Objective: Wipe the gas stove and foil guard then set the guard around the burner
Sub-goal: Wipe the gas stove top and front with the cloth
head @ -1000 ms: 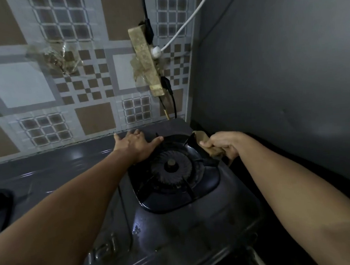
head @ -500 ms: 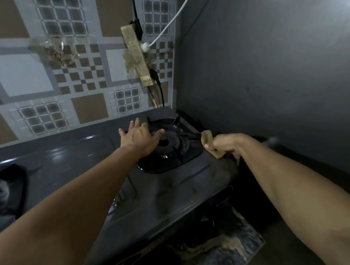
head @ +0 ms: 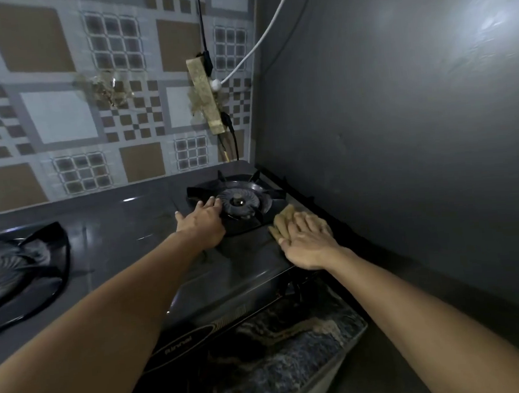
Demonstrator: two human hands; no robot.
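Note:
The dark gas stove [head: 122, 233] lies along the tiled wall. My left hand [head: 203, 223] rests flat on the stove top, fingertips touching the left edge of the right burner [head: 238, 201] and its black pan support. My right hand [head: 309, 245] lies palm down on a tan cloth [head: 281, 222], pressing it onto the stove's right front corner, just right of that burner. Part of the cloth sticks out past my fingers. I see no foil guard in this view.
The left burner [head: 8, 269] with its pan support sits at the far left. A grimy power strip [head: 206, 95] with cables hangs on the tiled wall behind the right burner. A grey wall [head: 400, 125] stands close on the right. The marbled counter edge [head: 293, 347] shows below the stove.
My right hand went from pinching the cloth at the burner's right side to lying flat on it nearer the front corner. My left hand slid to the burner's left edge. The view pulled back.

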